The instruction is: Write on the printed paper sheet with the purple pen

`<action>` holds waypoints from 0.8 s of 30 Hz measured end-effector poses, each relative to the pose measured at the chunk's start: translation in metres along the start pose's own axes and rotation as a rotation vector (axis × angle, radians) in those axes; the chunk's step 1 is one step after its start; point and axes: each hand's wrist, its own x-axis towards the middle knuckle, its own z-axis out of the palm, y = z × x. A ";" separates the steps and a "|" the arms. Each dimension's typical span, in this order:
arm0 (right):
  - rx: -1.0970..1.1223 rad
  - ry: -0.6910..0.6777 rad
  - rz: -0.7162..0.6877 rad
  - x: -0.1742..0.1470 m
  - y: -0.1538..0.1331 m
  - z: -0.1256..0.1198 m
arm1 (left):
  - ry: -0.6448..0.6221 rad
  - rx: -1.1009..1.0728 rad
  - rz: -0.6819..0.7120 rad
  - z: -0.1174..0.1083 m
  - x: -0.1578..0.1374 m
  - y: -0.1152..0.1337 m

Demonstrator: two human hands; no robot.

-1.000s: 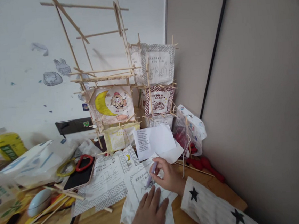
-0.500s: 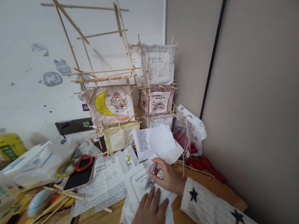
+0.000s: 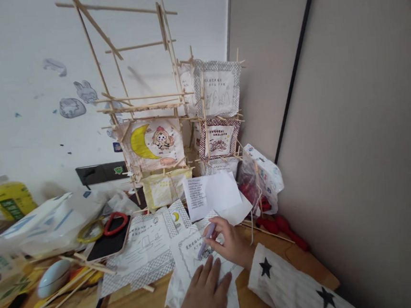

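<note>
A pale purple pen is pinched in my right hand, its tip down on a thin white sheet with handwritten characters and a line drawing. My left hand lies flat on the lower part of that sheet, fingers spread. Part of the drawing is hidden under my hands. To the left lies another sheet with a drawn sailing boat and a cross-hatched border. Behind my right hand, a white page with handwritten lines leans against the stick frame.
A wooden stick frame with drawn paper panels stands at the back. Left are scissors with red handles, a black phone, a light blue egg-shaped object and loose sticks. A plastic bag sits back right, by the wall.
The pen's tip has shifted very slightly to the left on the sheet. Both hands otherwise stay in about the same place.
</note>
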 end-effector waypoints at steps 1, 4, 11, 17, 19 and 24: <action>-0.008 -0.005 0.000 0.000 0.001 0.000 | -0.009 0.000 -0.004 0.000 0.000 0.000; -0.032 0.025 -0.004 -0.001 0.002 0.001 | -0.010 -0.011 -0.012 0.000 0.000 0.001; -0.040 0.034 0.014 -0.001 0.002 0.001 | -0.022 -0.025 -0.007 -0.003 0.001 0.001; 0.013 0.027 -0.007 -0.001 0.004 0.002 | -0.059 -0.006 0.004 -0.010 0.003 0.002; 0.014 0.026 -0.007 -0.001 0.004 0.003 | -0.065 -0.010 0.009 -0.011 0.003 0.002; -0.006 0.020 0.029 -0.001 0.005 0.002 | -0.037 0.008 0.012 -0.009 0.002 0.002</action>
